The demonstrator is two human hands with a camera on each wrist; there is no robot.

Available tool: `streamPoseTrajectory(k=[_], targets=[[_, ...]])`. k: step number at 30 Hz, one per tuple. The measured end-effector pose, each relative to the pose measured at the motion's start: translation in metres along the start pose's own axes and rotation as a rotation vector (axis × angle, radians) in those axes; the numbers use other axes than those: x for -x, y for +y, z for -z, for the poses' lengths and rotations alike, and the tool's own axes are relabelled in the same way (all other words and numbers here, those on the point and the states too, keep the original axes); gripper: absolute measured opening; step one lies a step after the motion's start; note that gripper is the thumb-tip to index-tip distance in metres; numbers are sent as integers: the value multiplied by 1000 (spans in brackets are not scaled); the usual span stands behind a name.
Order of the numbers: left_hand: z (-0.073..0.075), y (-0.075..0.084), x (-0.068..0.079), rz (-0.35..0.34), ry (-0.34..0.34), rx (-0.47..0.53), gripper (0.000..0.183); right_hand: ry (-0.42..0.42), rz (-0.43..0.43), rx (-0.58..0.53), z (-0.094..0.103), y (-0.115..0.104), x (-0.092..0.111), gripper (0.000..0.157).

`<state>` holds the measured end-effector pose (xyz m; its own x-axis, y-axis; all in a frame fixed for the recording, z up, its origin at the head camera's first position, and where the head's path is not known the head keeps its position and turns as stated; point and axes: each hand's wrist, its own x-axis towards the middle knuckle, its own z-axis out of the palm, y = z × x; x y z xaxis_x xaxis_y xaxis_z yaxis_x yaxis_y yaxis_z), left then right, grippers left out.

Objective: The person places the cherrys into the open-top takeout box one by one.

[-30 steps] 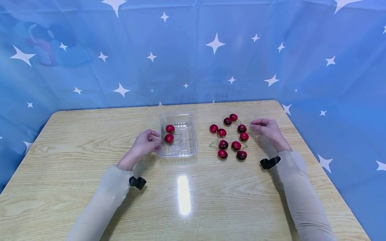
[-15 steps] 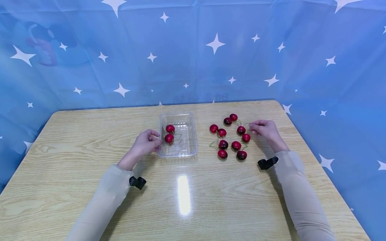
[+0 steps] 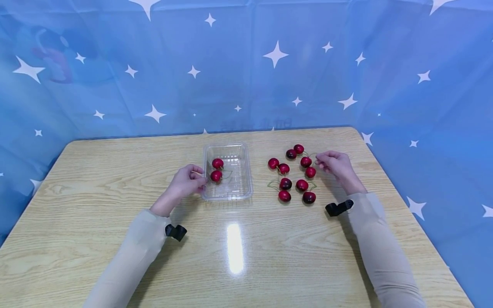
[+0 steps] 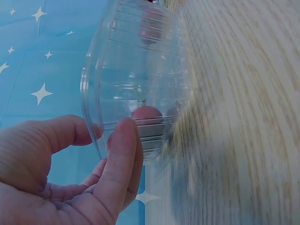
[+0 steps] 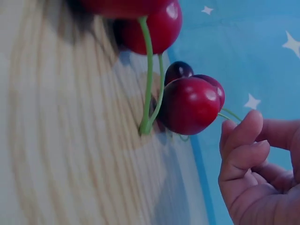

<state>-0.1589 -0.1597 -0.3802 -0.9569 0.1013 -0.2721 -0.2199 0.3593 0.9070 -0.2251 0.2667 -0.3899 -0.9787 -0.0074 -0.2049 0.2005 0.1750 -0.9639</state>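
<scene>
My left hand pinches the near-left rim of a clear plastic container, thumb on one side and fingers on the other in the left wrist view. Inside lie two red cherries joined by green stems. On the right, my right hand pinches the thin green stems of a cherry pair between thumb and fingertips. The pair's upper cherry and lower cherry hang just left of the fingers, close over the table. In the right wrist view a glossy red cherry of this pair partly covers its partner.
Several more cherry pairs lie between the container and my right hand: a dark and red pair at the back, one at left, others nearer me. The wooden table ends at a blue star-printed curtain.
The right hand has moved slightly left, and the cherry pair on its stems has swung and shifted left with it. The left hand and container stay put.
</scene>
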Motion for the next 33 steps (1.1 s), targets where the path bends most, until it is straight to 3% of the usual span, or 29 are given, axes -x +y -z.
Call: streamPoseTrajectory(k=[15, 33], targets=[[0, -1, -2, -6, -8, 4, 28, -22, 27, -149, -15, -15, 7, 13], [0, -1, -2, -3, -7, 2, 28, -81, 86, -201, -39, -35, 13, 9]])
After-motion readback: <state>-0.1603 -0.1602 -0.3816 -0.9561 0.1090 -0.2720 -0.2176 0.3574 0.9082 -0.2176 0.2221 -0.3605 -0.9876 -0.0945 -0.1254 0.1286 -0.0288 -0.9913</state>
